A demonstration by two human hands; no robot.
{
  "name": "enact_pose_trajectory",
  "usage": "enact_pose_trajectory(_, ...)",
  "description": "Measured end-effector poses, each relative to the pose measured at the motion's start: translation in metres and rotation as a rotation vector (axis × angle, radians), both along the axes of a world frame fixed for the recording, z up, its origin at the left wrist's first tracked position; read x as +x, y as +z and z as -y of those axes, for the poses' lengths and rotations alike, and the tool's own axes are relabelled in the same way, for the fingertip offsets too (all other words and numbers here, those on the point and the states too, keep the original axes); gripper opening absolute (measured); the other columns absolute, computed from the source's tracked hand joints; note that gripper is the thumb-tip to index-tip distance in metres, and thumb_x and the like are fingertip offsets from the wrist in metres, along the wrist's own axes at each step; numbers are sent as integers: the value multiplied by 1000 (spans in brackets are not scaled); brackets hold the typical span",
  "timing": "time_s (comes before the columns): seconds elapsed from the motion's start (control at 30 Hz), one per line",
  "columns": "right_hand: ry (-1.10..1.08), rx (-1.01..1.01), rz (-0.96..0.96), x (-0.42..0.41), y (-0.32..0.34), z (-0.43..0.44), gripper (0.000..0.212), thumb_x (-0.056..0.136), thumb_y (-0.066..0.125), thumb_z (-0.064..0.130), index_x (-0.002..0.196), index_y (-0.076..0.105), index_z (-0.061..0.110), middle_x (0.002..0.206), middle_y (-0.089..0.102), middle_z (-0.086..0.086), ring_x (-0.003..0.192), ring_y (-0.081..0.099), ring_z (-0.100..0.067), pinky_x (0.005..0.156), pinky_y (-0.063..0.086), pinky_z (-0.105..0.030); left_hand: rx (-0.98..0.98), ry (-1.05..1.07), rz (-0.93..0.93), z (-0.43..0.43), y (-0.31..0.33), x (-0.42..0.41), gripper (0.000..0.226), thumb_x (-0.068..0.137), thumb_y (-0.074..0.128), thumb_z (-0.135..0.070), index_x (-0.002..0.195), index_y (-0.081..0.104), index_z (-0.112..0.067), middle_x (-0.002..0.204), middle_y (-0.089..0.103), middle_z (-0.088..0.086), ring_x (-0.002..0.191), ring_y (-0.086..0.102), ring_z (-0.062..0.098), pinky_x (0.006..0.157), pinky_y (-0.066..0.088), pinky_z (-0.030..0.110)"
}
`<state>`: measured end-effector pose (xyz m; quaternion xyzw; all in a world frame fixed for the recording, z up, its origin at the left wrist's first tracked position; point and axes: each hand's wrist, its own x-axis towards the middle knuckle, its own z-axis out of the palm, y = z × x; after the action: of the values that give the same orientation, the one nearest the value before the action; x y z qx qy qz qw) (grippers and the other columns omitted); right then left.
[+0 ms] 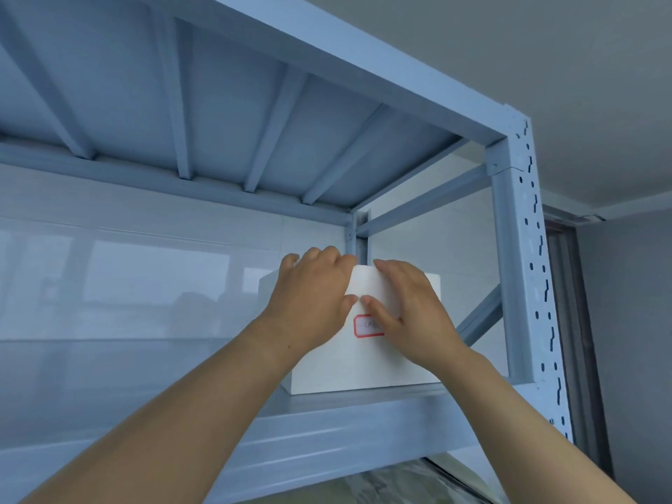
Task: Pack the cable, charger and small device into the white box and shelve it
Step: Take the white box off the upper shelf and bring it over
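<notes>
**Position of the task's thing.** The white box was found standing upright on the shelf board of a blue-grey metal rack. It was placed towards the right-hand end, with its lower front edge just behind the board's front lip. The box was closed. A red-bordered label was noted on its front face, but the writing was too small to be read.

**Contents.** The cable, charger and small device were not visible, so their presence inside could not be confirmed. From the closed box it was judged that packing had been completed.

**Hands.** The left hand was set at the upper left of the box. Its fingers were curled over the top edge and the thumb was laid on the front face, so the box was gripped. The right hand was laid flat against the front face. Its fingers were fairly straight and reached the top edge, with the thumb beside the label, so pressing rather than gripping was indicated.

**Progress.** Shelving was judged nearly finished, as the box's weight was borne by the board. What remained was judged to be a push further back, or a squaring-up if required, and the release of both hands.
</notes>
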<state>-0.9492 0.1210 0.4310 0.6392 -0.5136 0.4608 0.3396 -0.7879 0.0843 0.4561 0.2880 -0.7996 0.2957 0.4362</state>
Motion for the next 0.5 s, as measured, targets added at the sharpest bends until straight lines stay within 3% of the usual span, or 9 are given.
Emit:
enact_pose_trajectory(0.27,-81,-36,36,11,-2,-2,50,86,57,41,128,41,18,130,45,0,119,37,-14,92,24,-17,-14,-108,-12,10,-5,0,49,93,44,-42,136,33,-23,125,41,2,115,35,22,99,19,38)
enact_pose_trajectory(0.5,-127,-130,-16,24,-3,-30,44,87,56,34,125,44,14,125,48,-4,114,37,-15,89,20,-11,-58,-246,-104,-9,-9,9,40,86,50,-33,125,43,-24,118,43,1,111,36,22,96,17,38)
